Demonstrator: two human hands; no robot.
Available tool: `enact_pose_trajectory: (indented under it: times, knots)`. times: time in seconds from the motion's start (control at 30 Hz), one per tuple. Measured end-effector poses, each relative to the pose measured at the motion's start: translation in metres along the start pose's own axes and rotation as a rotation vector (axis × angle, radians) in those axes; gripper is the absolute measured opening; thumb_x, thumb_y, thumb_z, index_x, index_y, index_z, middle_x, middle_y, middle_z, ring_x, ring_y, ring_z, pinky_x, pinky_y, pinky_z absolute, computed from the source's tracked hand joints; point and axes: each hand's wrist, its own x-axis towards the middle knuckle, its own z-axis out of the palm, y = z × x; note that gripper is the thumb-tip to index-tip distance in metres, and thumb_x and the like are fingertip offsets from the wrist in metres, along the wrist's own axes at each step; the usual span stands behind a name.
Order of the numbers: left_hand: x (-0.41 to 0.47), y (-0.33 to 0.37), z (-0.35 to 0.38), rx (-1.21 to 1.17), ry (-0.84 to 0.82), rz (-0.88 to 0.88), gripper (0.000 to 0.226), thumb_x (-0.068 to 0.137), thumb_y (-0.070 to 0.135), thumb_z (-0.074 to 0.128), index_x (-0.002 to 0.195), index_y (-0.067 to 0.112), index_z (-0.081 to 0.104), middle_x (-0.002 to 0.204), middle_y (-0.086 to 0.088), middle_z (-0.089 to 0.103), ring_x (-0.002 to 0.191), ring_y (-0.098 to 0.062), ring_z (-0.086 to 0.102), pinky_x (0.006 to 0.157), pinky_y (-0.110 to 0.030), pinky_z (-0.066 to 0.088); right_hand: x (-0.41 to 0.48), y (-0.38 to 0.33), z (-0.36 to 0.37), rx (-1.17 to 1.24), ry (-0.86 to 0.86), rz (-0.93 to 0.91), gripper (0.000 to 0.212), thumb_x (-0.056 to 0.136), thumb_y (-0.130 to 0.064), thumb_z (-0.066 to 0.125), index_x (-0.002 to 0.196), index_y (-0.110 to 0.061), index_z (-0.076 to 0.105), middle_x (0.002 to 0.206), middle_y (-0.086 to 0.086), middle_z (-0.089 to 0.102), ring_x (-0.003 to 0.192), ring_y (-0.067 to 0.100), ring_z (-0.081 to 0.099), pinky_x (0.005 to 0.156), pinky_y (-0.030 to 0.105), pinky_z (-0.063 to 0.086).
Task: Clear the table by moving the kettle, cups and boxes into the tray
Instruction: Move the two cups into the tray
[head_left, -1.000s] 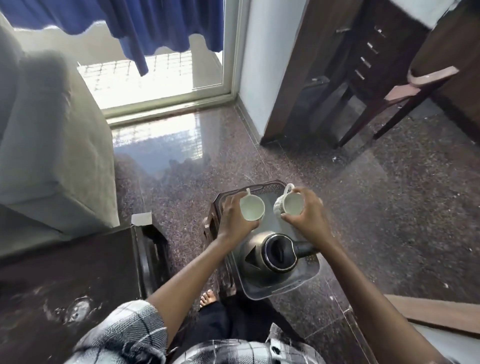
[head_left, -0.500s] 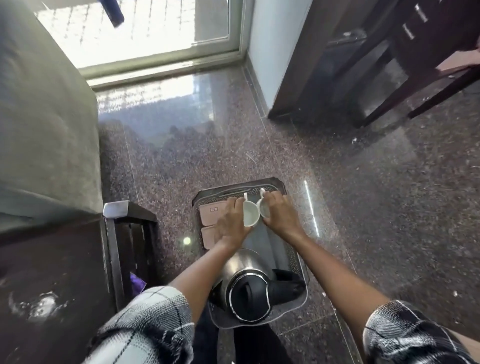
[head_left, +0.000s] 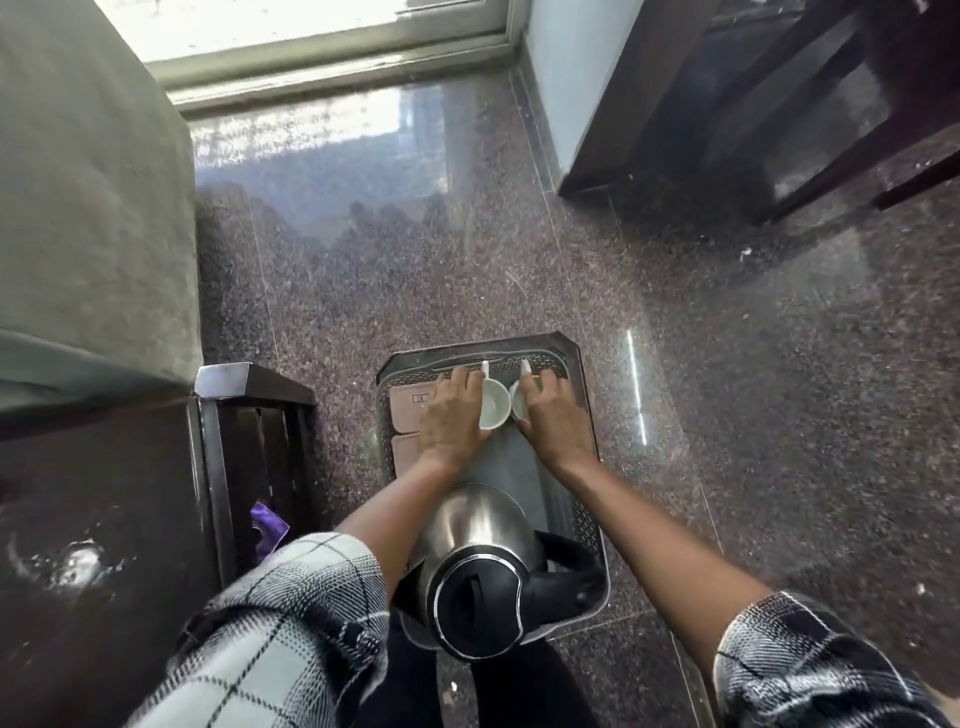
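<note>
left cup (head_left: 493, 406) and right cup (head_left: 515, 402) came down to the far end of the perforated tray (head_left: 467, 349). i see left hand (head_left: 449, 415) gripping one, right hand (head_left: 553, 418) the other; glossy white. flat brown boxes (head_left: 408, 410) beside them, rounded steel kettle (head_left: 483, 525) at near end.

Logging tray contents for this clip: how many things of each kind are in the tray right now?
Kettle: 1
Cups: 2, left cup in the left hand, right cup in the right hand
Boxes: 2, far box and near box
Total: 5, all inside the tray
</note>
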Motion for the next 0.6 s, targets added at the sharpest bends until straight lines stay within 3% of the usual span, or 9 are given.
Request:
enact_pose_trajectory:
  times: [0.1,0.23,0.3,0.43,0.53,0.6]
  knots:
    - [-0.002,0.000,0.005,0.131,0.061,-0.033,0.054,0.052,0.033,0.083,0.099,0.016,0.061,0.089,-0.003,0.062,0.080,-0.025,0.060,0.073,-0.035,0.045,0.001,-0.001,0.001,-0.031,-0.001,-0.010,0.044,0.086,-0.017,0.060,0.127,-0.011,0.044,0.116,0.013,0.049,0.109,0.032,0.048,0.069,0.041,0.052]
    - [-0.002,0.000,0.012,0.223,0.064,-0.053,0.061,0.045,0.040,0.084,0.099,0.021,0.061,0.087,0.001,0.062,0.082,-0.021,0.058,0.077,-0.033,0.029,0.002,0.000,-0.001,-0.034,-0.049,-0.021,0.060,0.082,-0.015,0.065,0.135,-0.012,0.037,0.124,0.013,0.043,0.115,0.032,0.043,0.077,0.040,0.051]
    - [-0.004,-0.001,0.014,0.227,0.074,-0.066,0.065,0.043,0.041,0.085,0.100,0.022,0.061,0.089,0.003,0.062,0.084,-0.020,0.058,0.079,-0.033,0.032,0.002,0.000,-0.001,-0.034,-0.051,-0.024,0.059,0.085,-0.007,0.058,0.138,-0.013,0.033,0.127,0.014,0.041,0.115,0.032,0.042,0.078,0.041,0.050]
    - [-0.010,-0.002,0.016,0.176,0.035,-0.120,0.079,0.041,0.042,0.087,0.112,0.023,0.058,0.100,0.001,0.062,0.094,-0.022,0.058,0.081,-0.035,0.044,0.001,0.000,0.002,-0.038,-0.010,-0.040,0.051,0.089,-0.004,0.051,0.137,-0.012,0.035,0.126,0.014,0.041,0.112,0.033,0.044,0.076,0.041,0.051]
    - [-0.011,-0.004,0.017,0.094,-0.062,-0.102,0.089,0.062,0.039,0.080,0.138,0.022,0.036,0.128,-0.004,0.049,0.119,-0.026,0.044,0.099,-0.039,0.032,0.000,0.002,0.004,-0.028,0.003,-0.049,0.055,0.087,-0.003,0.055,0.137,-0.012,0.036,0.131,0.016,0.041,0.114,0.034,0.044,0.075,0.042,0.053]
    - [-0.013,-0.006,0.011,0.066,-0.093,-0.104,0.095,0.069,0.043,0.075,0.145,0.025,0.021,0.138,-0.003,0.038,0.128,-0.025,0.034,0.103,-0.039,0.026,-0.002,0.005,0.004,-0.030,0.042,-0.058,0.064,0.082,0.000,0.061,0.140,-0.011,0.035,0.136,0.018,0.039,0.117,0.036,0.045,0.075,0.043,0.056]
